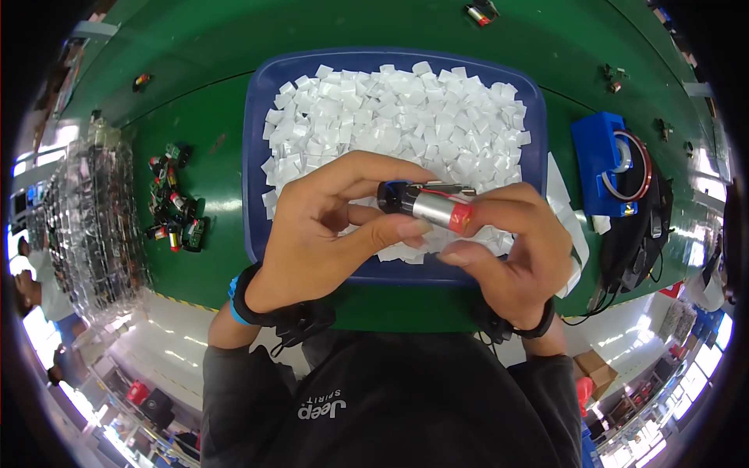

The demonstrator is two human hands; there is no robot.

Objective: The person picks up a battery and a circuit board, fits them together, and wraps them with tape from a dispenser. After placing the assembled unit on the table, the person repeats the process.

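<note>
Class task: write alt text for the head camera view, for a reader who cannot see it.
Both hands, left hand and right hand, hold a small silver motor with a red end above a blue tray of white foam squares on a green table.

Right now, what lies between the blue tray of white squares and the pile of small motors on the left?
Only bare green mat separates the blue tray from the motor pile, seen in the head view.

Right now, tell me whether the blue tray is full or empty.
Full. The blue tray is heaped nearly rim to rim with small white squares, its floor hidden.
</note>
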